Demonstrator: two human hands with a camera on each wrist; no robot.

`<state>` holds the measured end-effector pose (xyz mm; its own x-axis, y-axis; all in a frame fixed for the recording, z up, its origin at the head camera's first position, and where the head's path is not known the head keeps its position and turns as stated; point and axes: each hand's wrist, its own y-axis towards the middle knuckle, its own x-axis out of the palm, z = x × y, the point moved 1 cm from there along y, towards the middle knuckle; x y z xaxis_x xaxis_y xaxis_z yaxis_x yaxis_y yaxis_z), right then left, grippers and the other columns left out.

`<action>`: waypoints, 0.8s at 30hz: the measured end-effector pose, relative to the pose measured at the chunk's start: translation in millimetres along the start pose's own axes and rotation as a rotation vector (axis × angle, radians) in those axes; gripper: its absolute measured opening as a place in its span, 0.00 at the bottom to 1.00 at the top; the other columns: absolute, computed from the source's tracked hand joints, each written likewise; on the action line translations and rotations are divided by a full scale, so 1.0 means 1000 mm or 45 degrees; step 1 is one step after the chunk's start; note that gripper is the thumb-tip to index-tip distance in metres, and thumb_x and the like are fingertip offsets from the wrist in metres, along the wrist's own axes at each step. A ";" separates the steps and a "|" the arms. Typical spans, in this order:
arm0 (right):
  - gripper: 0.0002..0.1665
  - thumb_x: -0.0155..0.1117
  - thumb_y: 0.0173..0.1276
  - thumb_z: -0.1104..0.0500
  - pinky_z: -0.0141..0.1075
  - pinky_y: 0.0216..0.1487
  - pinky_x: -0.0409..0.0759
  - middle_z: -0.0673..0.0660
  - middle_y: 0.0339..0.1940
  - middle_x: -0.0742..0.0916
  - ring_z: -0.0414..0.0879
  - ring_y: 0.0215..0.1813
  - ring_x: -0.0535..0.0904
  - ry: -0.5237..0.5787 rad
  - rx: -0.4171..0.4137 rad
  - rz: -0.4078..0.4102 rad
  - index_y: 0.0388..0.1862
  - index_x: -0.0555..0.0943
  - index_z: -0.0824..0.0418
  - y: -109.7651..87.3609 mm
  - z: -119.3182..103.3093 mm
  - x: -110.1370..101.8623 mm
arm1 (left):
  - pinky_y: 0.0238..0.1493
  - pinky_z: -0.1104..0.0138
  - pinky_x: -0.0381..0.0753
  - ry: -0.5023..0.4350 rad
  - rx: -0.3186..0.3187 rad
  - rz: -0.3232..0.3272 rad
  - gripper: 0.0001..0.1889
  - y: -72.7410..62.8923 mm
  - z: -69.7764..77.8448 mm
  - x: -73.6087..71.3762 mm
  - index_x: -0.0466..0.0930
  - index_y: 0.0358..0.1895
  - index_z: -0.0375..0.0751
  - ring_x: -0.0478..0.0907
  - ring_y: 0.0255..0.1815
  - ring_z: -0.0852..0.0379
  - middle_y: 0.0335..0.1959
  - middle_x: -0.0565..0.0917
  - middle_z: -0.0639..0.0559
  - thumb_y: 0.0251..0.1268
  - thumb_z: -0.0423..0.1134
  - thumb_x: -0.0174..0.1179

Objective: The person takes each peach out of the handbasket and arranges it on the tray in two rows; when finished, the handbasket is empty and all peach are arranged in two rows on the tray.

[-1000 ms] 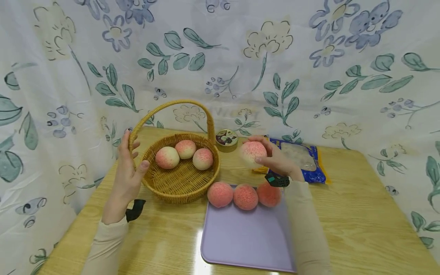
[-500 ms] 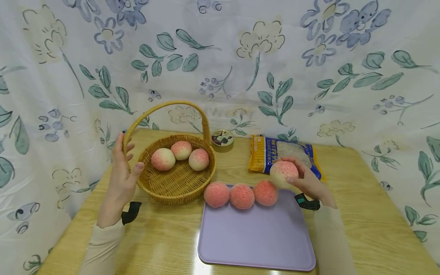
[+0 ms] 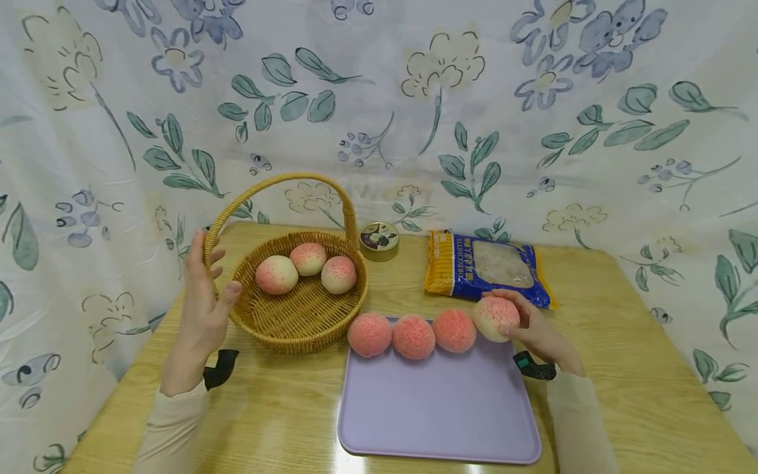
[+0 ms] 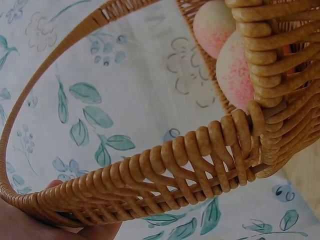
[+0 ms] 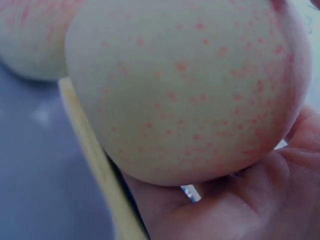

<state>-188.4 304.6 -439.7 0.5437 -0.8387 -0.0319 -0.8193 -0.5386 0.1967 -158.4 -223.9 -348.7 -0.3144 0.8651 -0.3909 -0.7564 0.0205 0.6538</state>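
At left in the head view, my left hand (image 3: 202,309) loosely holds the handle (image 3: 208,240) of a wicker basket (image 3: 302,342). Its fingers lie behind the handle, and the thumb stands apart from it. Inside the basket are a white-and-pink peach (image 3: 276,274), another peach (image 3: 308,259) and a third peach (image 3: 339,274). My right hand (image 3: 535,332) grips a pale, red-speckled peach (image 3: 496,318) at the far right corner of a lilac tray (image 3: 438,408). In the right wrist view, that peach (image 5: 185,95) rests against the palm and fingers. Whether it bears on the tray is unclear.
Along the tray's far edge sit a pink peach (image 3: 370,335), a middle peach (image 3: 414,337) and a right peach (image 3: 454,330). Behind are a blue-and-yellow pasta bag (image 3: 491,266) and a round tin (image 3: 379,241). A floral curtain (image 3: 379,118) backs the wooden table (image 3: 622,368).
My right hand has carried the pale peach rightward and down, from above the table beside the tin to the tray's far right corner. My left hand stays at the basket handle.
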 end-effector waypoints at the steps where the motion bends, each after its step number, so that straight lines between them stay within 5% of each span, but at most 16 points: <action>1: 0.36 0.55 0.66 0.76 0.27 0.57 0.76 0.44 0.67 0.74 0.35 0.60 0.75 -0.017 0.010 0.005 0.71 0.61 0.59 -0.002 0.002 -0.001 | 0.62 0.36 0.55 -0.002 0.001 -0.003 0.40 0.000 0.000 0.000 0.36 0.78 0.38 0.56 0.66 0.31 0.76 0.47 0.38 0.75 0.51 0.47; 12: 0.38 0.59 0.63 0.76 0.22 0.60 0.70 0.43 0.67 0.74 0.30 0.62 0.72 -0.194 0.031 0.013 0.70 0.58 0.72 -0.014 0.019 -0.005 | 0.63 0.35 0.55 -0.002 0.000 0.007 0.41 0.000 -0.002 -0.001 0.35 0.77 0.37 0.56 0.66 0.31 0.76 0.47 0.39 0.74 0.53 0.47; 19: 0.41 0.63 0.63 0.73 0.23 0.57 0.72 0.45 0.68 0.72 0.32 0.60 0.72 -0.268 0.131 -0.009 0.73 0.57 0.69 -0.014 0.018 -0.005 | 0.64 0.38 0.55 -0.003 -0.006 0.007 0.40 -0.001 -0.002 -0.001 0.36 0.77 0.38 0.56 0.67 0.32 0.76 0.47 0.39 0.75 0.51 0.47; 24: 0.43 0.68 0.60 0.68 0.23 0.56 0.72 0.50 0.67 0.71 0.32 0.57 0.71 -0.478 0.206 0.023 0.73 0.60 0.65 -0.014 0.012 0.000 | 0.63 0.38 0.55 0.004 -0.007 0.000 0.40 0.000 0.000 -0.001 0.35 0.78 0.39 0.56 0.67 0.31 0.77 0.46 0.40 0.75 0.52 0.47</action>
<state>-179.2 310.9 -453.9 0.4493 -0.8031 -0.3914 -0.8624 -0.5042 0.0445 -157.6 -224.4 -348.5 -0.3163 0.8634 -0.3931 -0.7594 0.0179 0.6504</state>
